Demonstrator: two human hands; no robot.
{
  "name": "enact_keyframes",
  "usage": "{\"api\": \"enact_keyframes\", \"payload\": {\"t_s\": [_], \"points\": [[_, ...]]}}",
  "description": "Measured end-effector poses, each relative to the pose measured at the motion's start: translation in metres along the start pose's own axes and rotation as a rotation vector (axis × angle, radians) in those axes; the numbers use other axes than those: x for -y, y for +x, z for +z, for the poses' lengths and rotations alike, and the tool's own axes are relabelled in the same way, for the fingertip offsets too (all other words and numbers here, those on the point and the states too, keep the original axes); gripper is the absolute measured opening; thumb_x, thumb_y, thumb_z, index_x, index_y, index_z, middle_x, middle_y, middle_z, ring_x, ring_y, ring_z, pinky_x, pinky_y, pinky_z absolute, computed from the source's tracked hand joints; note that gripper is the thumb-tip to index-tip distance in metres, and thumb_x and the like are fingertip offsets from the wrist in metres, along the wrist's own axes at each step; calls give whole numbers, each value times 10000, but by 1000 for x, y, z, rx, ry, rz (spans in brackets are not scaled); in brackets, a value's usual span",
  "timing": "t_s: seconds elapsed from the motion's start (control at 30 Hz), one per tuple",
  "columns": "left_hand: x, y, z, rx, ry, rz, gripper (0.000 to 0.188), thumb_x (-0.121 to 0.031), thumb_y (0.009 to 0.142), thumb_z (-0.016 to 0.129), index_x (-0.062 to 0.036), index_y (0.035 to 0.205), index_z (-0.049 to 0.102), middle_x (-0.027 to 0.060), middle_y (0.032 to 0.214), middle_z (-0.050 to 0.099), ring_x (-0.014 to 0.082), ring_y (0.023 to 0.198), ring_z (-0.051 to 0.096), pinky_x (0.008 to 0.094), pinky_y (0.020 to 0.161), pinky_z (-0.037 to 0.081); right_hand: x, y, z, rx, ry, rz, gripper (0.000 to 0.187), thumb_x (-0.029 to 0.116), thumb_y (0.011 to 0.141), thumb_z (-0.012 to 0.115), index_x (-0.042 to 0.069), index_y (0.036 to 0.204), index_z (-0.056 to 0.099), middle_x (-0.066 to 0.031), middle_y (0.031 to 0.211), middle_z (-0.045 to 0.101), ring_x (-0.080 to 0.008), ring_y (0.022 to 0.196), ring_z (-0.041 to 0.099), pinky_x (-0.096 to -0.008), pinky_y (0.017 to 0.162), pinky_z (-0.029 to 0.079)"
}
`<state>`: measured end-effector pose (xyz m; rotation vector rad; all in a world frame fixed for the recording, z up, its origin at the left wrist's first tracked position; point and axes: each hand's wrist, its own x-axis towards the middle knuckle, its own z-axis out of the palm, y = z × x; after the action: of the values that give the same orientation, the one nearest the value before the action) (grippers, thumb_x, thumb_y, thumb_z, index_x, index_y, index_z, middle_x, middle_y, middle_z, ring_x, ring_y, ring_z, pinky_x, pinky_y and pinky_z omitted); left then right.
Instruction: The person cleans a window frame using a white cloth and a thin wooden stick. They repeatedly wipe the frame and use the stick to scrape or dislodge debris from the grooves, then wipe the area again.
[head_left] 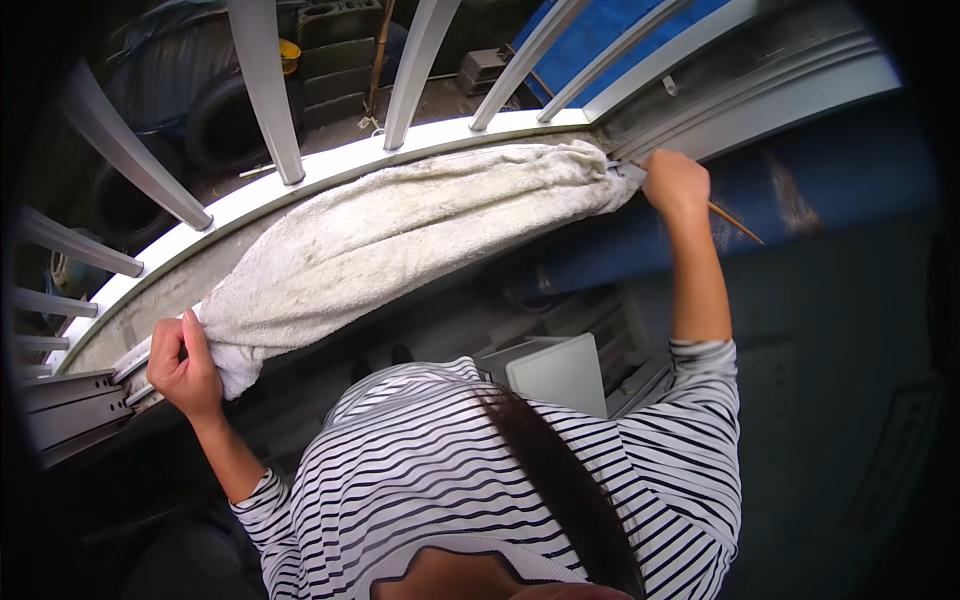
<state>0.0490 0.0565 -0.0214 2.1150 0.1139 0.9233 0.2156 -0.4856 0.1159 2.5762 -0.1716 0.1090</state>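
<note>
A long off-white towel [400,240], soiled with brownish stains, lies bunched lengthwise along the window sill and drapes over its near edge. My left hand [186,372] is closed with its thumb up, right against the towel's gathered left end and beside the metal track; what its curled fingers hold is hidden. At the far right end, my right hand [678,184] is closed around a thin wooden stick [735,222] that pokes out to the right. Something pale shows on the other side of that fist, touching the towel's end, too small to name.
White railing bars [265,90] curve up beyond the sill [160,300]. A metal window track [75,405] is at the left, a window frame [790,105] at the right. Below stands a pale flat panel [560,372]. Tires [235,115] and blocks lie outside.
</note>
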Motion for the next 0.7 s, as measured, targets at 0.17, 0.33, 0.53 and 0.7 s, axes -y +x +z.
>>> {"api": "enact_keyframes", "payload": {"t_s": [0.17,0.33,0.53,0.7], "points": [[-1,2,2,-13,8,2,264,-20,928,622,30,684,533,22,645,489,88,580,384,246,536,316,35,-30,12,-23,3,-200,178,143,832,576,78,798,738,-158,824,718,-347,812,711,-444,715,561],[1,2,1,22,-60,51,247,-39,911,648,22,689,561,38,650,506,103,580,421,252,539,335,31,-19,30,15,25,-49,180,124,860,563,93,864,741,-146,856,724,-333,824,718,-424,725,569],[-14,5,-1,184,107,237,201,-27,779,748,-1,669,582,84,628,512,205,549,497,304,511,376,46,18,48,69,-251,-17,186,159,844,582,149,881,763,-86,882,741,-263,805,725,-372,583,532],[-2,2,-4,253,68,257,379,-328,684,860,-32,824,668,79,681,551,209,567,535,286,510,412,104,-28,10,-73,-253,-247,132,161,783,625,173,762,755,-39,749,717,-207,721,711,-330,460,446]]}}
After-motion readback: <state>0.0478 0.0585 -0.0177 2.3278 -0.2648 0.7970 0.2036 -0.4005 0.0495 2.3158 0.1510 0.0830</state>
